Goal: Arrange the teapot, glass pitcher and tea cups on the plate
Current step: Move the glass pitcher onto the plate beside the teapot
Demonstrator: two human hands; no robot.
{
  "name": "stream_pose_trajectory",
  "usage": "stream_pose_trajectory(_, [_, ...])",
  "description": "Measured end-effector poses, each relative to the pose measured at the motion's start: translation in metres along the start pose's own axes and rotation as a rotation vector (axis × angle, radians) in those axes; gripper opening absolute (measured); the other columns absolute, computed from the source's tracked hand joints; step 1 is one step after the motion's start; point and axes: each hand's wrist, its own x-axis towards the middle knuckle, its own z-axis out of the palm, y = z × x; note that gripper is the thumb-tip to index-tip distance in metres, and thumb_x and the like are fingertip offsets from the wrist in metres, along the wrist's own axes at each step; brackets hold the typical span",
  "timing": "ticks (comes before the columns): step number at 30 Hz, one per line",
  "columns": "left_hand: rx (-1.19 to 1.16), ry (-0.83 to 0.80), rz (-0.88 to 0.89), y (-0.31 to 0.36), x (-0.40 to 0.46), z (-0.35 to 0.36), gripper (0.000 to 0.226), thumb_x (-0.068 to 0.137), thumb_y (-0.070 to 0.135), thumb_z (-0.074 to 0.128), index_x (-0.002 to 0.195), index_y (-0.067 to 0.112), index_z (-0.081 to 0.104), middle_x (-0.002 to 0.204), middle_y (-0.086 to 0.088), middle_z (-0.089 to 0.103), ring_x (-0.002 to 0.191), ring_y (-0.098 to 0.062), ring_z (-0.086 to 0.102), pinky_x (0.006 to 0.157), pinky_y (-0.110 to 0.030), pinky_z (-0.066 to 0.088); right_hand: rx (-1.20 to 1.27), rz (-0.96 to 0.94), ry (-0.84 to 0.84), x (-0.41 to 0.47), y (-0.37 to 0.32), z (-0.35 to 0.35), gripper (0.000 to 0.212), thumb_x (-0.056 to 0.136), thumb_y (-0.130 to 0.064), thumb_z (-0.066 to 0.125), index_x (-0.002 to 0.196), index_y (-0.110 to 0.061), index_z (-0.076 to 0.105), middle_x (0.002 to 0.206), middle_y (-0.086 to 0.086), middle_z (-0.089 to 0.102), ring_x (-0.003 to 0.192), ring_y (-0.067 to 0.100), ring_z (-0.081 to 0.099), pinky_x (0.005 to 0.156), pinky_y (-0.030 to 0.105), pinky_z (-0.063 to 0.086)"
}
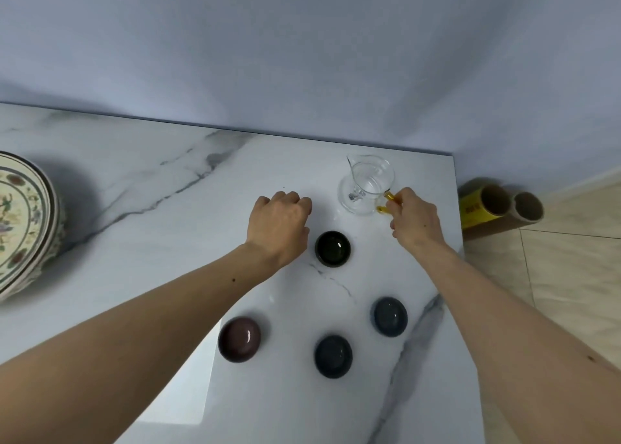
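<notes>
**teaguy:** Both arms stretched out over the marble table [141, 188]. The right hand [415, 220] is at the far right, thumb and fingers pinched on the amber handle [386, 203] of the glass pitcher [368, 183]. So that grip is narrow and closed on the handle. The pitcher stands upright on the table, spout pointing away, just beyond the fingertips.

**potwatcher:** And the left?

**teaguy:** The left hand [279, 223] is knuckles up, fingers curled under, near the pitcher's left. Whether it has anything under it, I can't tell; the palm hides it. Looks loosely closed.

**potwatcher:** Where are the cups?

**teaguy:** Four of them, all on the table. A dark green cup [332, 248] sits between the two wrists, just beside the left one. Closer to the camera there's a purple cup [239, 339], a dark blue cup [333, 356] and a blue-grey cup [389, 316]. The patterned plate [23, 221] is well off to the left edge, tilted, only partly in frame.

**potwatcher:** Any labels?

**teaguy:** There's a yellow roll [484, 208] on the floor past the table's right edge with dark print, too blurry to read. The pitcher has a small mark near its base, also unreadable.
</notes>
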Motion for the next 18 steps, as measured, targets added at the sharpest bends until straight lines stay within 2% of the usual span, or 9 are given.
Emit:
stream_pose_trajectory(4, [0.003, 0.019, -0.004, -0.004, -0.001, -0.007, 0.028, 0.083, 0.022, 0.058, 0.110, 0.015, 0.060, 0.107, -0.005, 0.065, 0.100, -0.027, 0.056, 0.083, -0.037, 0.042, 0.012, -0.011, -0.008, -0.006, -0.007, -0.002, 0.020, 0.100, -0.024, 0.038, 0.092, -0.009, 0.048, 0.092, 0.015, 0.059, 0.084, 0.035, 0.061, 0.077, 0.052, 0.055])
stream_pose_trajectory(8, [0.000, 0.032, -0.027, -0.014, -0.006, -0.021, 0.027, 0.084, 0.022, 0.058, 0.110, 0.015, 0.060, 0.107, -0.005, 0.065, 0.100, -0.027, 0.056, 0.084, -0.038, 0.041, 0.009, -0.071, -0.005, -0.018, -0.025, -0.004, 0.021, 0.100, -0.027, 0.037, 0.091, -0.010, 0.047, 0.089, 0.015, 0.058, 0.085, 0.037, 0.061, 0.076, 0.053, 0.055])
stream_pose_trajectory(18, [-0.019, 0.088, -0.174, -0.084, -0.051, -0.072, 0.026, 0.083, 0.025, 0.059, 0.108, 0.017, 0.060, 0.104, -0.003, 0.066, 0.101, -0.026, 0.057, 0.082, -0.037, 0.041, -0.003, -0.297, -0.109, -0.060, -0.129, 0.007, 0.018, 0.099, -0.025, 0.040, 0.093, -0.010, 0.048, 0.091, 0.018, 0.062, 0.082, 0.040, 0.060, 0.073, 0.054, 0.054])
